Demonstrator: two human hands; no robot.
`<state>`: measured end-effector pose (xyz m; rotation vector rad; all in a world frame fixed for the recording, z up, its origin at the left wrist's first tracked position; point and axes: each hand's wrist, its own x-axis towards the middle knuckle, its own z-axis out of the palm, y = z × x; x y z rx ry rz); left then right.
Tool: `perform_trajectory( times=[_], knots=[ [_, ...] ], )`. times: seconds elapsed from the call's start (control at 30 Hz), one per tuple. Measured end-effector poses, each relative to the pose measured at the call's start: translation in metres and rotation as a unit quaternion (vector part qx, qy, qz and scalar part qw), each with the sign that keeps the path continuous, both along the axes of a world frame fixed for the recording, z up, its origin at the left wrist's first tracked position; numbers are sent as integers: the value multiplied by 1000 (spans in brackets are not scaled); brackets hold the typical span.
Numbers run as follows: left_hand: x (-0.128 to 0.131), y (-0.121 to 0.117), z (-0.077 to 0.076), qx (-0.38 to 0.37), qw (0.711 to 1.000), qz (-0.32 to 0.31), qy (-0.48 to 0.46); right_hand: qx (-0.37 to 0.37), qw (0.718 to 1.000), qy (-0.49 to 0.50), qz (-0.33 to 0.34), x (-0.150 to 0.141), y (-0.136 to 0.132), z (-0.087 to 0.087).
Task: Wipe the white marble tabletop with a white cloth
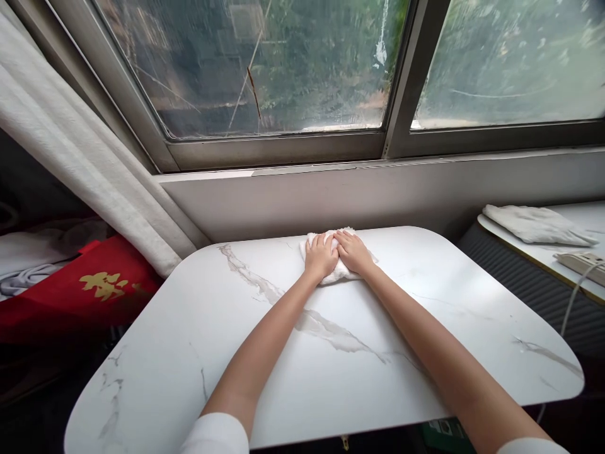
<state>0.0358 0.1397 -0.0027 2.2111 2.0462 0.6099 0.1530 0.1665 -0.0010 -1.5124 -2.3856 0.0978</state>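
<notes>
A folded white cloth (341, 272) lies near the far edge of the white marble-patterned table (227, 353). My left hand (322, 256) presses down on the cloth's left part, fingers bent over it. On the right part rests my right hand (353, 252), its fingers likewise curved over the cloth and close to the left hand's. Both arms reach forward across the tabletop. The cloth's middle is partly covered by the hands.
A window with metal frames (274, 150) rises behind the table. A pale curtain (94, 139) hangs at left beside a red bag (85, 290). At right, a side surface holds another white cloth (536, 224) and a corded power strip (583, 261).
</notes>
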Motion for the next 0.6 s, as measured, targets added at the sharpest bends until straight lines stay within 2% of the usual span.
perform_trajectory(
  times=[0.17,0.33,0.47,0.6],
  knots=[
    [15,-42,0,-15,999,-33,27,10,1000,-27,12,24,-45,-1],
    [37,-117,1,-40,996,-82,23,3,999,-35,30,58,-122,-6],
    [52,-179,4,-60,989,-133,-7,26,999,-26,29,84,-189,-12],
    [57,-210,8,-109,975,-191,-36,49,998,-19,42,103,-228,-15]
  ],
)
